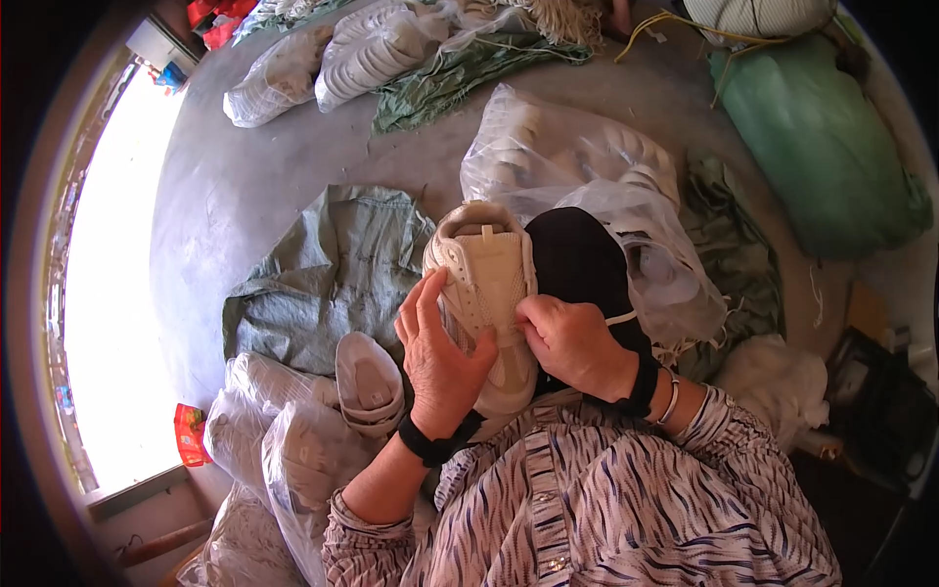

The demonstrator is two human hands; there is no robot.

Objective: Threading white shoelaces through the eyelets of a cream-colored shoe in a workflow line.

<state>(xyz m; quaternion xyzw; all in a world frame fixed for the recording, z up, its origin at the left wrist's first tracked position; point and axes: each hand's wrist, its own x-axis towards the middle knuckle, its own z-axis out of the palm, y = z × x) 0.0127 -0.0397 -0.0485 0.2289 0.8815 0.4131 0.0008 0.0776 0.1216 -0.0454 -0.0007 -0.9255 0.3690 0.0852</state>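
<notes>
A cream sneaker (497, 264) rests on my lap, its heel opening pointing away from me and its toe toward my body. Along its left side lie the fingers of my left hand (436, 360), with the thumb across the front, gripping the upper. My right hand (579, 344) is closed in a pinch at the lower eyelets on the right side. From the back of that fist sticks out a short piece of white shoelace (621, 318); the rest is hidden by the fingers. The upper eyelets on the left have no lace through them.
Another pale shoe (370, 383) sits to my left beside clear bags (313, 460) of shoes. Ahead lies a clear plastic bag (577, 157) of shoes, with a grey-green woven sack (328, 269) left of it. A large green bundle (817, 147) stands at the far right.
</notes>
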